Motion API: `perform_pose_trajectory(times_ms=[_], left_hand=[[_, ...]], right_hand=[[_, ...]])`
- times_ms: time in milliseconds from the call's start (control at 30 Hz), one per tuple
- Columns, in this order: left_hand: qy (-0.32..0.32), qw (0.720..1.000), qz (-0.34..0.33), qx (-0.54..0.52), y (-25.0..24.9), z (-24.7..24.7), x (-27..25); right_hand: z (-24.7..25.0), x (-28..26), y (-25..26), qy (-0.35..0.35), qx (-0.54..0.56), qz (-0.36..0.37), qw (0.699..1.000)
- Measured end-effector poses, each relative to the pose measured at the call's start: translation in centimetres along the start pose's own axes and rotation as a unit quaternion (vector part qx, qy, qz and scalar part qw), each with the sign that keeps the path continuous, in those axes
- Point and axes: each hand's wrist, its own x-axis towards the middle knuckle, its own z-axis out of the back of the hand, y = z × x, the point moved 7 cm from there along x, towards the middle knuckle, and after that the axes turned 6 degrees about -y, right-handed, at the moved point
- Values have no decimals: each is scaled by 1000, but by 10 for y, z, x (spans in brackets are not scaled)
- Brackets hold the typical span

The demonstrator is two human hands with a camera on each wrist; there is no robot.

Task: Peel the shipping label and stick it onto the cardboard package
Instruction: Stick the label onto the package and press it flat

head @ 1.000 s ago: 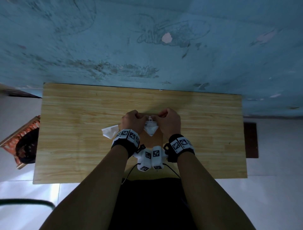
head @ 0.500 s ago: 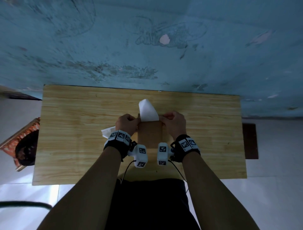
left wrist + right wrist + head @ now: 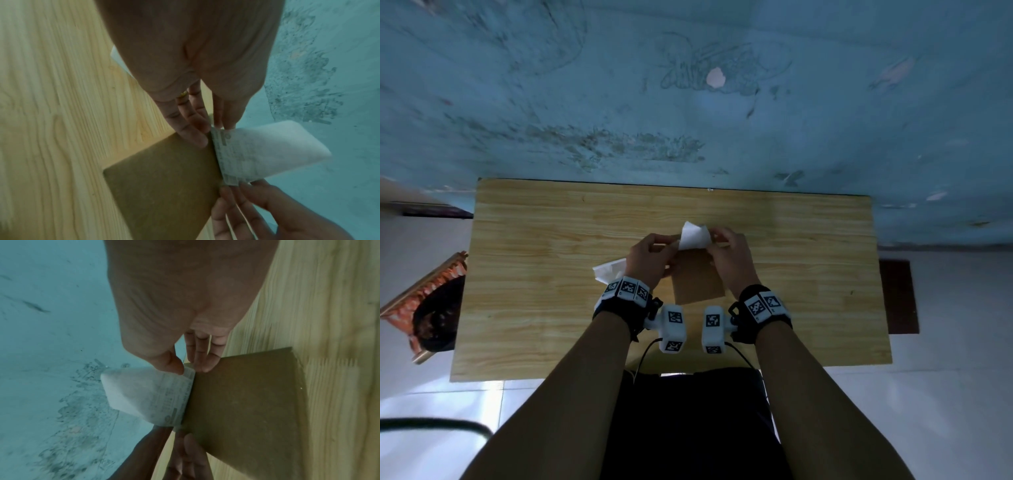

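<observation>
A brown cardboard package [image 3: 697, 279] [image 3: 164, 175] [image 3: 244, 399] lies flat on the wooden table [image 3: 534, 246]. The white shipping label [image 3: 694, 235] [image 3: 257, 151] [image 3: 148, 394] stands up from the package's far edge, its printed lower edge touching the cardboard. My left hand [image 3: 652, 255] [image 3: 207, 129] pinches the label's left lower corner. My right hand [image 3: 727, 250] [image 3: 185, 368] pinches the right lower corner, between thumb and fingers. The rest of the label curls up and away from the package.
A crumpled white backing sheet [image 3: 608, 270] lies on the table just left of my left hand. A blue wall [image 3: 688, 102] rises behind the table. An orange-rimmed basket [image 3: 431, 308] sits on the floor to the left.
The hands have moved apart and forward from the package's middle to its far edge. The label, held crumpled between them before, now stands spread along that edge.
</observation>
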Motion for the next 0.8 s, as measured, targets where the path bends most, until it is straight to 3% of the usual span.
perform_pose_trajectory(times_ms=[267,800], left_hand=[[20,999,19,-23,7,3,-18],[55,991,73,98,47,9,-39]], right_hand=[[13,-23,-4,6,143,-36,989],[15,-44,-38,-13,37,-55,998]])
